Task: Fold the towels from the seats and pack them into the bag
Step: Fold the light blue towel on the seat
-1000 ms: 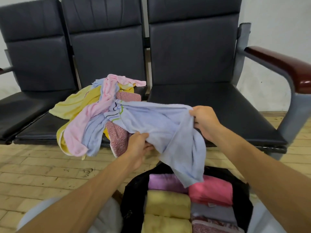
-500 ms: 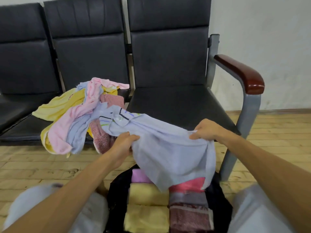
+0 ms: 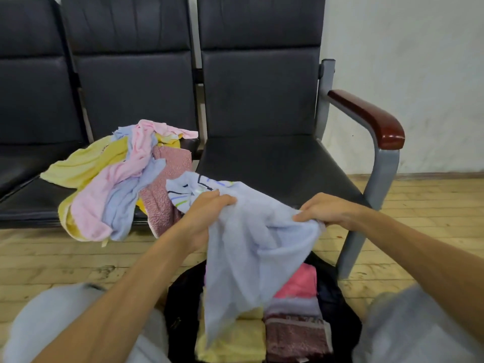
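Observation:
I hold a pale blue towel with a striped edge in front of me. My left hand grips its upper left part and my right hand pinches its upper right corner. The cloth hangs down over an open black bag between my knees. Folded towels lie packed in the bag: yellow, pink and dark red. A loose heap of towels, yellow, pink, blue and reddish, lies on the middle black seat and droops over its front edge.
A row of black padded seats stands against a white wall; the right seat is bare. A grey metal frame with a brown armrest bounds the row on the right. Wooden floor lies below.
The blue towel has come free of the heap and moved right and toward me. My hands sit lower and closer together. The view has shifted left to right, showing more of the armrest.

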Available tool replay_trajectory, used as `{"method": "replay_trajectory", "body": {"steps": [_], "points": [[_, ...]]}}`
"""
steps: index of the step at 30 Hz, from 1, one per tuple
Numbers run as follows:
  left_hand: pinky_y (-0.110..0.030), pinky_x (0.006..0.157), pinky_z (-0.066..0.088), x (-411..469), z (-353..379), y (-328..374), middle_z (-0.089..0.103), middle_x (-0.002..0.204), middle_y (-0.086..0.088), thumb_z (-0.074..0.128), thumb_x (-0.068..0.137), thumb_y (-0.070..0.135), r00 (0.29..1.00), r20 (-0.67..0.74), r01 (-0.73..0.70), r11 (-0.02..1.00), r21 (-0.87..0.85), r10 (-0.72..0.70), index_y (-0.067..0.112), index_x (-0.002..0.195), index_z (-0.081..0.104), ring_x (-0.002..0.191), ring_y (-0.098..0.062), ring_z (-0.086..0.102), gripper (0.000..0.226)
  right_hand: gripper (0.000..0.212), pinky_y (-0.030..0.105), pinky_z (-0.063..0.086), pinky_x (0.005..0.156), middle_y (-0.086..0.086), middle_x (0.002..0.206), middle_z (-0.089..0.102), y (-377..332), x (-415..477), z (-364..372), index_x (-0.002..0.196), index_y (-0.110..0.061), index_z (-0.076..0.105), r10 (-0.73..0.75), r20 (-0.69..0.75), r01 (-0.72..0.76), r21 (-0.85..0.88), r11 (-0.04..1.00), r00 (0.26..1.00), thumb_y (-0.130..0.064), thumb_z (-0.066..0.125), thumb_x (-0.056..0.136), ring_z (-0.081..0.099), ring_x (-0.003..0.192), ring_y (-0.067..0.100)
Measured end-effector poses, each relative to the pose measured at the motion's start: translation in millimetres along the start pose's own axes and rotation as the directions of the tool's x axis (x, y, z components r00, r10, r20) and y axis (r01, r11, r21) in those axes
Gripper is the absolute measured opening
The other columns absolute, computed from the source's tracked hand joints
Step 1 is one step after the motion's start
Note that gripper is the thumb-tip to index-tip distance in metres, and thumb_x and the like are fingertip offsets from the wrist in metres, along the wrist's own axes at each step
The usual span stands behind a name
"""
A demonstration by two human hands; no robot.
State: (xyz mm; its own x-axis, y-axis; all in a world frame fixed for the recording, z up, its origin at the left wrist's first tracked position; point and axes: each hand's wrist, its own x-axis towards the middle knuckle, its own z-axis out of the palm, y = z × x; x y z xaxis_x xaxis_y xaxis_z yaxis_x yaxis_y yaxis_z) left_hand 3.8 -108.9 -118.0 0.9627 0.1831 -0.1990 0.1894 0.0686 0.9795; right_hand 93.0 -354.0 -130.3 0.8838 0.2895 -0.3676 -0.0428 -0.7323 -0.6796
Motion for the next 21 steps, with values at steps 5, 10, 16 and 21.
{"method": "replay_trajectory", "body": {"steps": [5, 10, 16, 21], "points": [[-0.03, 0.069, 0.043, -6, -7, 8, 0.063, 0.092, -0.007, 0.062, 0.09, 0.014, 1.0, -0.019, 0.025, 0.999, 0.038, -0.025, 0.011, 0.091, 0.063, 0.081, -0.017, 0.057, 0.004, 0.016, 0.027, 0.046, 0.061, 0.009, 0.081, 0.06, -13, -11, 3, 0.078, -0.006, 0.061, -0.018, -0.037, 0.024, 0.193, 0.981, 0.999, -0.013, 0.058, 0.092, 0.055, 0.073, 0.02], [-0.029, 0.07, 0.045, -4, -21, 14, 0.066, 0.081, -0.001, 0.06, 0.092, 0.019, 0.993, -0.12, -0.02, 1.0, 0.014, 0.022, 0.019, 0.081, 0.064, 0.079, -0.017, 0.06, 0.012, 0.021, 0.041, 0.055, 0.087, 0.016, 0.114, 0.067, -12, -13, 0, 0.111, -0.004, 0.064, -0.022, -0.19, 0.145, 0.67, 0.728, 0.982, -0.015, 0.051, 0.099, 0.066, 0.104, 0.03], [-0.039, 0.08, 0.046, 8, -63, 16, 0.064, 0.114, -0.008, 0.062, 0.088, 0.028, 0.957, -0.284, -0.066, 0.998, 0.001, 0.064, 0.012, 0.114, 0.062, 0.104, -0.026, 0.059, 0.031, 0.032, 0.04, 0.055, 0.088, 0.008, 0.123, 0.066, 12, -21, -40, 0.129, -0.007, 0.055, 0.069, -0.365, 0.314, 0.871, 0.378, 0.928, -0.021, 0.05, 0.1, 0.065, 0.11, 0.025], [-0.046, 0.099, 0.048, 1, -68, 14, 0.067, 0.118, -0.009, 0.062, 0.093, 0.033, 0.951, -0.246, -0.174, 0.983, 0.067, 0.185, 0.006, 0.118, 0.063, 0.111, -0.028, 0.062, 0.037, 0.038, 0.043, 0.054, 0.092, 0.011, 0.126, 0.064, 26, -34, -37, 0.132, -0.007, 0.053, 0.097, -0.398, 0.319, 0.837, 0.444, 0.912, -0.022, 0.053, 0.096, 0.064, 0.112, 0.029]]}}
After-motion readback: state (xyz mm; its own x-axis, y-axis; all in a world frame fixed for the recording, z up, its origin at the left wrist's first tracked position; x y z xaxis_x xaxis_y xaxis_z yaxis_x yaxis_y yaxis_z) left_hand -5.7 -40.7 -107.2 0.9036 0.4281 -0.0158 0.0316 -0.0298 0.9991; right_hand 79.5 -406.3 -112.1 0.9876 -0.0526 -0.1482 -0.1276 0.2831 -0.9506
